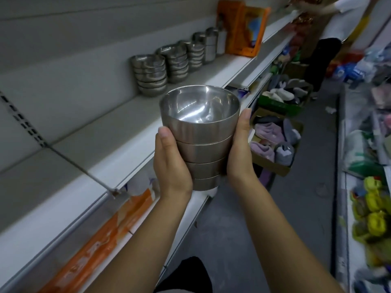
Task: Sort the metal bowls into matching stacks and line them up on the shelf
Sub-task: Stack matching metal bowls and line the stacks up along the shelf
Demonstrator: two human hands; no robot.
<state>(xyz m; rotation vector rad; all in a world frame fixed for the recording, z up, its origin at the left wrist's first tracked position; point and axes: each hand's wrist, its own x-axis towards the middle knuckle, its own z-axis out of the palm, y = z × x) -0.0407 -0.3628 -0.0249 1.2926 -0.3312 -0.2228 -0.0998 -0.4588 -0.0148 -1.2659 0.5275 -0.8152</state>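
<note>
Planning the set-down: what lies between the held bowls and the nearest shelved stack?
Only bare shelf separates the held bowls from the nearest stack, in the head view.

No text is legible; print on the orange strip (105, 240) is blurred.

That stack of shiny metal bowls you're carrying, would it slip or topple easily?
Probably slippery: the stack of four nested steel bowls is smooth and polished, perhaps why the left hand and right hand clasp it from both sides. It looks tall and narrows downward, so it may tip when set on the white shelf. Stiff, likely unbreakable metal.
</note>
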